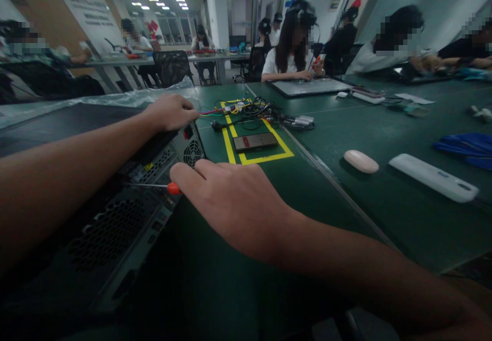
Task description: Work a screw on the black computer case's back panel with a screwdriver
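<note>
A dark computer case (115, 218) fills the left side, with its metal back panel, a fan grille (192, 151) and a honeycomb vent facing me. My left hand (171, 111) rests at the top corner of the case, its fingers curled over the edge and partly hidden. My right hand (238, 203) is closed around the orange handle of a screwdriver (173, 188). The thin shaft points left to the back panel; its tip is lost in shadow, so I cannot tell whether it touches a screw. Coloured wires (210, 111) run just beyond my left fingers.
A phone (255, 142) lies inside yellow tape on the green table (319, 238), below a cable tangle (261, 108). To the right are a pale oval object (361, 161), a long white device (433, 177) and a blue bundle (467, 147). People work across the table.
</note>
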`<move>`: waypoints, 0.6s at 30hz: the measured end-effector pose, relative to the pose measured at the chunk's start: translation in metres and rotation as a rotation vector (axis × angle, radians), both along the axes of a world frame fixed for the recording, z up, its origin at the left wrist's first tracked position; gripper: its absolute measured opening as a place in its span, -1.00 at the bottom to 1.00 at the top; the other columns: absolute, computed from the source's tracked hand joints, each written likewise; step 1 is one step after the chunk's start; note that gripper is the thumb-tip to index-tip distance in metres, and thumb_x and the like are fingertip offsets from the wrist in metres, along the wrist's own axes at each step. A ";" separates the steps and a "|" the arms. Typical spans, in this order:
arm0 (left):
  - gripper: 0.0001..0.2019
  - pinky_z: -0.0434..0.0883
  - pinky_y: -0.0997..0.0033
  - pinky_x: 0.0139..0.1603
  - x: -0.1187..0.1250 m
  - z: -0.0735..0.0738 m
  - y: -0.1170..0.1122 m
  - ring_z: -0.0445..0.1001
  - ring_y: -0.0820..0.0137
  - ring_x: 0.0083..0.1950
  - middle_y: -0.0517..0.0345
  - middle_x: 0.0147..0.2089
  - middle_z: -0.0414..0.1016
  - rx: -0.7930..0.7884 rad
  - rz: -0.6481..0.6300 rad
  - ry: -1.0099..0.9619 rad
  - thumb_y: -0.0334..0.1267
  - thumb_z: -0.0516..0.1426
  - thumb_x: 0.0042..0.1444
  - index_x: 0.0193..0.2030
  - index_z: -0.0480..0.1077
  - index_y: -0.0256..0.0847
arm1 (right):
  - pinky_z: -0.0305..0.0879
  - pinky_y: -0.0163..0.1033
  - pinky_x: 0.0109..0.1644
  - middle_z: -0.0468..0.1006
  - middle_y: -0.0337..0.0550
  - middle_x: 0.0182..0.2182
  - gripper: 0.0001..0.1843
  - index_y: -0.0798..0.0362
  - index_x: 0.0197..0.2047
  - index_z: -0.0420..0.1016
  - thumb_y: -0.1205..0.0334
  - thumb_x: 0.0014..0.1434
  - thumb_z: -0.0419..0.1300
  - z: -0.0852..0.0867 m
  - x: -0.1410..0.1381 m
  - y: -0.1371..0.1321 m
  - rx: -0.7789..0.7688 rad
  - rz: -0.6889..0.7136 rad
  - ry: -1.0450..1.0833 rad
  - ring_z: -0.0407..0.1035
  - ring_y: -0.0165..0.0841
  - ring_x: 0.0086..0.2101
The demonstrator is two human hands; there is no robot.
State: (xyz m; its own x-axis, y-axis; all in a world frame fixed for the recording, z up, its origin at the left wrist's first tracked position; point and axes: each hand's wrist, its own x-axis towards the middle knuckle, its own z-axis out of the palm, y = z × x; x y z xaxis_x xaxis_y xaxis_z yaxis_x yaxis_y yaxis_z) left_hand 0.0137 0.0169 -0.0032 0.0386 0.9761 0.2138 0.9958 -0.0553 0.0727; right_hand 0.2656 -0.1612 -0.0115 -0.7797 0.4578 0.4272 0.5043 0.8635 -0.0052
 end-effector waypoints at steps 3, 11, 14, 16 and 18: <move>-0.50 0.53 -0.01 0.17 0.000 0.000 0.001 0.61 -0.16 0.20 -0.12 0.10 0.76 -0.007 -0.005 0.014 0.08 0.11 0.21 0.00 0.79 -0.09 | -0.10 -0.09 -0.46 0.66 -0.20 -0.21 -0.76 0.02 0.05 0.49 0.29 0.64 -0.02 0.000 -0.001 -0.001 -0.004 -0.017 -0.009 0.58 -0.28 -0.28; -0.48 0.54 -0.09 0.14 -0.001 0.000 0.000 0.62 -0.21 0.17 -0.17 0.07 0.76 0.001 -0.014 0.029 0.07 0.10 0.21 0.04 0.79 -0.10 | -0.09 -0.09 -0.43 0.69 -0.19 -0.22 -0.79 0.02 0.01 0.48 0.26 0.63 0.01 0.000 -0.002 -0.001 -0.017 -0.032 0.001 0.60 -0.26 -0.29; -0.47 0.53 -0.08 0.12 -0.001 -0.001 0.001 0.62 -0.20 0.14 -0.17 0.07 0.76 -0.001 -0.018 0.040 0.07 0.10 0.21 0.04 0.79 -0.14 | -0.07 -0.09 -0.42 0.69 -0.17 -0.21 -0.78 0.04 0.00 0.49 0.26 0.62 0.01 0.001 -0.002 0.000 -0.045 -0.024 -0.007 0.60 -0.23 -0.28; -0.46 0.52 -0.05 0.13 -0.001 0.000 0.001 0.62 -0.18 0.14 -0.16 0.08 0.76 0.000 -0.020 0.042 0.07 0.09 0.22 0.04 0.78 -0.17 | -0.07 -0.08 -0.41 0.69 -0.16 -0.21 -0.75 0.04 -0.02 0.50 0.26 0.62 0.00 0.002 -0.002 0.000 -0.054 -0.023 -0.010 0.60 -0.20 -0.27; -0.46 0.51 -0.03 0.14 -0.001 0.000 0.001 0.62 -0.17 0.15 -0.18 0.08 0.76 -0.006 -0.024 0.031 0.09 0.09 0.22 0.03 0.78 -0.18 | -0.07 -0.08 -0.42 0.69 -0.15 -0.21 -0.74 0.05 -0.03 0.52 0.26 0.61 0.00 0.003 -0.002 -0.001 -0.047 -0.022 0.000 0.61 -0.18 -0.27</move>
